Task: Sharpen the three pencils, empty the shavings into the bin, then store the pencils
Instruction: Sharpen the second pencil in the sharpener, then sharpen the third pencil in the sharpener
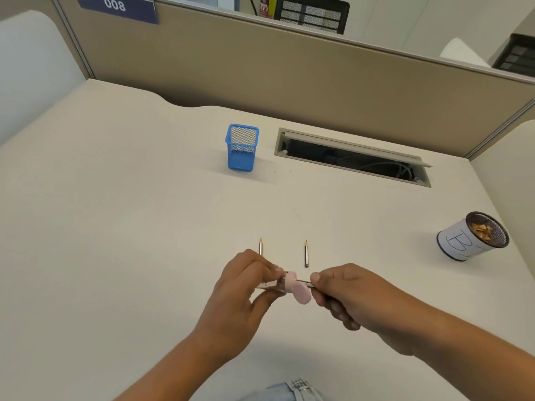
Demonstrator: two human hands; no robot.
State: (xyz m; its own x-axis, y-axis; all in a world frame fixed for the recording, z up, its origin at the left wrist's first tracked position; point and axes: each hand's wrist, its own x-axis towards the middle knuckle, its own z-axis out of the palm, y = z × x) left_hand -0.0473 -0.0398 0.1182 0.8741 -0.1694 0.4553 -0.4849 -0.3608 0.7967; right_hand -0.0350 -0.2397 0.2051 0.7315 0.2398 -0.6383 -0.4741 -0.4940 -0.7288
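Beige cubicle desk [115, 227] lies below the camera. Left hand [240, 296] grips a pink sharpener [292, 285] above the near edge; right hand [353, 296] pinches the third pencil [307, 282], its tip in the sharpener. Just beyond the hands, the left pencil [260, 246] and right pencil [306, 254] lie apart, points away. A blue holder [241, 147] stands farther back, beside a cable slot [353, 157]. The bin [469, 238], holding shavings, stands well right.
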